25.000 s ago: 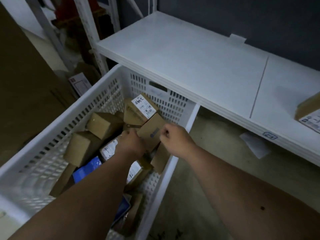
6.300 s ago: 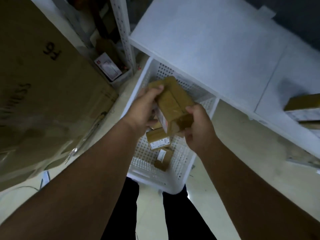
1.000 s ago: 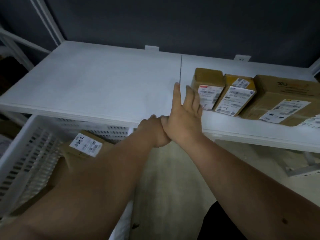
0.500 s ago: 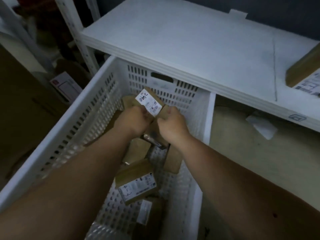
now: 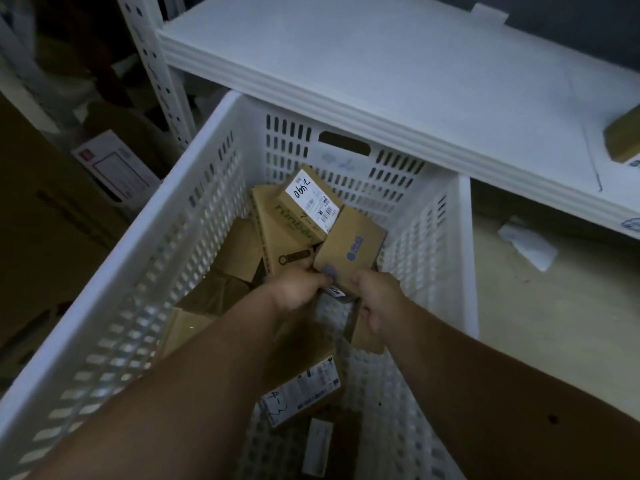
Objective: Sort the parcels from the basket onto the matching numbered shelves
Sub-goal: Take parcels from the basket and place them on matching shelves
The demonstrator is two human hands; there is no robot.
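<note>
Reaching down into the white basket (image 5: 166, 271), the person has both forearms over its near rim, and nearest of all, at about 6 o'clock on the basket floor, lies a parcel with a white label (image 5: 301, 389) marked "4-3" by hand, face up so its number can be read. A little further in, the left hand (image 5: 298, 289) and the right hand (image 5: 377, 296) meet on the near edge of a plain brown parcel with a blue logo (image 5: 349, 251); the fingers of both curl over that edge and pinch it from either side, which looks like a two-handed hold meant to tip the box up and look for its shelf number, since no numbered label shows on the face turned upward. Beyond it, at about 12 o'clock, a small box with a handwritten label (image 5: 310, 199) rests on top of a larger box printed in green (image 5: 287, 230), the pile leaning toward the far wall of the basket. More brown boxes lie at 9 o'clock, partly hidden under the left forearm. Farther still, the white shelf (image 5: 398, 71) overhangs the basket's far rim, and at about 2 o'clock one brown parcel (image 5: 623, 136) already sits on it at the frame's edge. Many parcels remain unsorted.
</note>
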